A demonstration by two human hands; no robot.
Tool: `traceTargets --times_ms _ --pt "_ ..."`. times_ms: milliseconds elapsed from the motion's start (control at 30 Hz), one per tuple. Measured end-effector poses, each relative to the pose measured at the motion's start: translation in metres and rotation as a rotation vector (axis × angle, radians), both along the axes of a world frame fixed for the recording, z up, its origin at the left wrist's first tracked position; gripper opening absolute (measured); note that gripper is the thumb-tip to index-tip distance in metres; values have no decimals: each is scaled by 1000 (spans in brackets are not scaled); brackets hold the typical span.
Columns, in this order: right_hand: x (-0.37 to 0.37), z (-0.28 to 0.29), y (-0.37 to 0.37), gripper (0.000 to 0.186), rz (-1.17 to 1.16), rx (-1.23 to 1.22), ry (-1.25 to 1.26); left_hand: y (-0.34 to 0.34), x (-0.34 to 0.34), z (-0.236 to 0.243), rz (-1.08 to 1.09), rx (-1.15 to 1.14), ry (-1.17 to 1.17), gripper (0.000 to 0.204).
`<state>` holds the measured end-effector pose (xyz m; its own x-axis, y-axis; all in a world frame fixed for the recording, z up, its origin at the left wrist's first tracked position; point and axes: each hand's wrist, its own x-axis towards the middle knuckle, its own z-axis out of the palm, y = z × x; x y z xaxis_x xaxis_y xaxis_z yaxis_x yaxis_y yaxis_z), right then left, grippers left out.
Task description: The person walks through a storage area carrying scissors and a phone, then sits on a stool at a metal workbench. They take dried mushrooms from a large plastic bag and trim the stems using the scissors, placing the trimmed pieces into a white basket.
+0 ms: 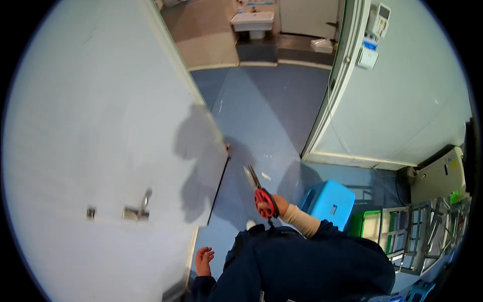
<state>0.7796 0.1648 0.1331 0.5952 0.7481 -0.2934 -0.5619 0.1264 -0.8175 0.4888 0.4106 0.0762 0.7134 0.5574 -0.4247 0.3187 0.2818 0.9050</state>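
Observation:
My right hand [280, 205] is closed around the red handles of a pair of scissors [266, 203]. Their metal blades point forward and a little left, slightly apart at the tips, over the blue floor. Low in the view, my left hand [204, 260] hangs beside the white door, holding nothing, its fingers loosely bent and apart. The door [115, 126] stands ajar on my left, with a metal lever handle [136, 212] on its face.
Through the doorway are blue floor [251, 100], a white washbasin [252, 21] and another door [308, 17]. To my right stand a bright blue plastic stool [329, 204], a green-edged crate [371, 225] and a metal rack [415, 231]. A remote control [381, 19] hangs on the right wall.

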Motion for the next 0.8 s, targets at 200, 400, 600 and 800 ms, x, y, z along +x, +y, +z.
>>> traceTargets --times_ms 200,400,600,800 --pt "132 8 32 27 -264 -86 -151 45 299 54 -662 -28 -155 22" --pt "331 -77 45 27 -403 -155 -46 -72 569 206 -1809 -90 -652 24" --pt "581 -159 48 37 -421 -597 -2 -135 704 268 -2094 -301 -1083 30" --pt "744 -143 23 32 -499 -761 -118 -122 854 276 -2144 -300 -923 31"
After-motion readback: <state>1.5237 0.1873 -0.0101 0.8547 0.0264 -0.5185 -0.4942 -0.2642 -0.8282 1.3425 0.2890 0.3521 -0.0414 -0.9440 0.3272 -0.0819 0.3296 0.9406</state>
